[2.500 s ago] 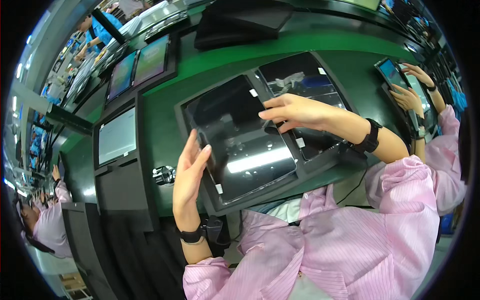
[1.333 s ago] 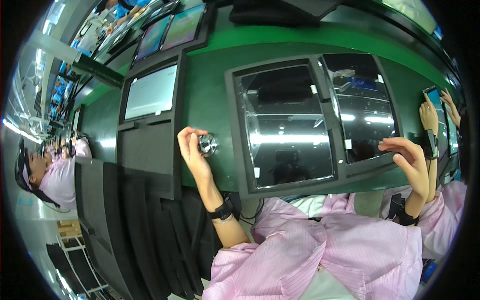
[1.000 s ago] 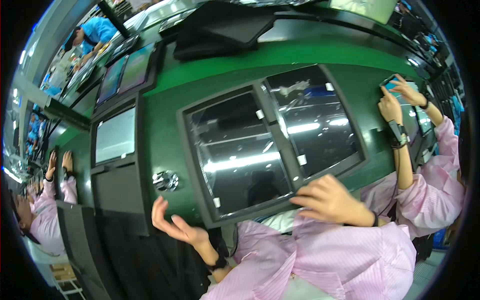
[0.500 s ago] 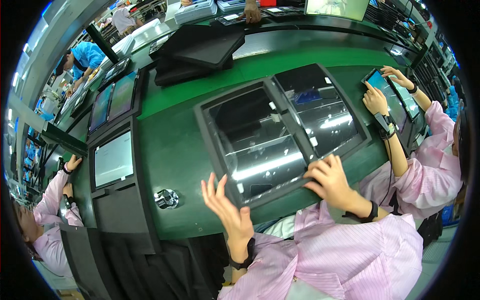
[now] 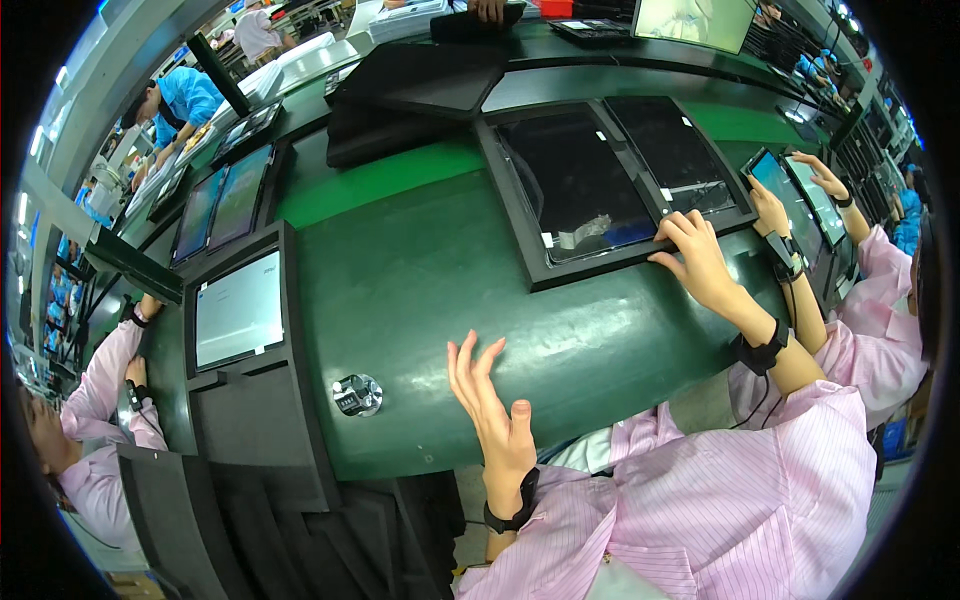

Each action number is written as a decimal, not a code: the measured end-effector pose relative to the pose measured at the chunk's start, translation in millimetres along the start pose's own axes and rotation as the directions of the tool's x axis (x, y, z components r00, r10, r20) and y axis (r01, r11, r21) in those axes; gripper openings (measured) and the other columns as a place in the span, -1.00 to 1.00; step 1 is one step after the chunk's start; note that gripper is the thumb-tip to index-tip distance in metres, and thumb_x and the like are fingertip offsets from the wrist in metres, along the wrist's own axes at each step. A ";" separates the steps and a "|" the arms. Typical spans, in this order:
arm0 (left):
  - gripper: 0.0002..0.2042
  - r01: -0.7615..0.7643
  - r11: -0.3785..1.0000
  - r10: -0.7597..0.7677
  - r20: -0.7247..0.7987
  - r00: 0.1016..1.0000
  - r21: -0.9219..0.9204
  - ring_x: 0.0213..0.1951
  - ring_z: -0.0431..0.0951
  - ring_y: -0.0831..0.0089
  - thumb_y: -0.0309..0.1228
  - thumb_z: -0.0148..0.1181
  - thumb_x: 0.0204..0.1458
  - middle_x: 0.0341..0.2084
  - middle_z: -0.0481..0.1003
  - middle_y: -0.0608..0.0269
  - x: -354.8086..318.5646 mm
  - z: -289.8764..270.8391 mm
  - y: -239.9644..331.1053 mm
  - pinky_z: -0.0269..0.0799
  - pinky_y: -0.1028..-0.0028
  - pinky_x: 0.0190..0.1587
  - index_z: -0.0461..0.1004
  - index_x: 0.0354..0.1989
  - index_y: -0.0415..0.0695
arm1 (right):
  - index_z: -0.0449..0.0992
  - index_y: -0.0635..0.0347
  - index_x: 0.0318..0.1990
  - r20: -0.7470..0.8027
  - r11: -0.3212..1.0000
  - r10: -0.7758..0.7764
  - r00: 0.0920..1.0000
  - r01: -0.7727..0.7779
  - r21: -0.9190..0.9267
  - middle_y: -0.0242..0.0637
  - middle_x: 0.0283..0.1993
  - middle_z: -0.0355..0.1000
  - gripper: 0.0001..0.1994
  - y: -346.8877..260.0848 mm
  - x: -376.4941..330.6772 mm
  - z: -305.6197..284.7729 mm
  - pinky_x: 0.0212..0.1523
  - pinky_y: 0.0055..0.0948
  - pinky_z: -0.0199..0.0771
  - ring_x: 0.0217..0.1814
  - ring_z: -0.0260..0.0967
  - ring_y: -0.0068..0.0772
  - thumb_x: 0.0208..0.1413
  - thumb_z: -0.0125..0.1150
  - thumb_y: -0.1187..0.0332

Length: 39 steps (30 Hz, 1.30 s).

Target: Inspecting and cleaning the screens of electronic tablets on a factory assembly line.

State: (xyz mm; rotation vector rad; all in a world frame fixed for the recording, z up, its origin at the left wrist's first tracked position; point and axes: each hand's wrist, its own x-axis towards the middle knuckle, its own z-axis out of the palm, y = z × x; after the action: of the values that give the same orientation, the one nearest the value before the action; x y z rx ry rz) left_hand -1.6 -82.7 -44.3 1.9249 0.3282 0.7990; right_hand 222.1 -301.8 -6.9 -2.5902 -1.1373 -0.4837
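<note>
"At two o'clock on the green surface (image 5: 420,260), that black tray (image 5: 548,272) carries two glossy panels (image 5: 570,170). Who has it?"

"Right hand (image 5: 700,262): fingers curled at its near rim, thumb close by; whether that grip pinches, I can't tell. Left hand (image 5: 493,415), at six, is spread wide, nothing in it."

"Heavy?"

"Stiff and fairly light, I'd judge; the panels look slick and breakable. Best held by the rim at opposite sides, fingers off their faces."
</note>
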 end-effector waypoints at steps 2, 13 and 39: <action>-0.30 0.005 1.000 -0.005 0.003 1.000 0.008 0.30 -0.12 -0.03 0.23 -0.26 0.07 0.20 0.10 -0.04 -0.3 -1.8 -2.2 -0.22 0.03 0.25 0.31 0.05 -0.22 | 0.36 0.17 -0.34 0.019 1.000 -0.004 1.000 0.004 0.024 -0.36 -0.29 0.29 -0.74 -0.8 0.8 0.5 -0.16 -0.30 0.16 -0.19 0.18 -0.21 -0.19 0.31 0.40; -0.38 0.007 0.998 -0.009 0.031 0.999 0.069 0.29 -0.05 0.02 0.14 -0.28 0.11 0.16 0.19 0.01 -2.2 0.3 -6.8 -0.15 0.09 0.24 0.38 -0.02 -0.19 | 0.32 0.15 -0.29 0.003 0.994 0.064 0.998 -0.064 0.084 -0.28 -0.23 0.24 -0.72 10.3 13.3 18.3 -0.10 -0.22 0.15 -0.15 0.12 -0.09 -0.16 0.27 0.44; -0.81 0.011 0.972 0.103 -0.466 0.879 0.236 -0.02 0.36 0.15 -0.46 -0.04 -0.01 -0.20 0.44 0.06 -28.3 -58.4 -1.2 0.20 0.25 0.08 0.42 -0.27 -0.27 | 0.47 0.29 -0.30 0.389 0.724 -0.329 0.861 -0.035 0.689 -0.30 -0.41 0.44 -0.59 -103.6 205.9 56.9 -0.42 -0.48 0.47 -0.43 0.43 -0.45 0.08 0.12 0.03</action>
State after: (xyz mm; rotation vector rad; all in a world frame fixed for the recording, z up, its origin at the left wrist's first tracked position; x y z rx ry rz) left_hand -60.9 -56.9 -39.1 1.9343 0.7041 1.3203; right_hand 286.5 -77.4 36.4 -1.9845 -1.3557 0.5385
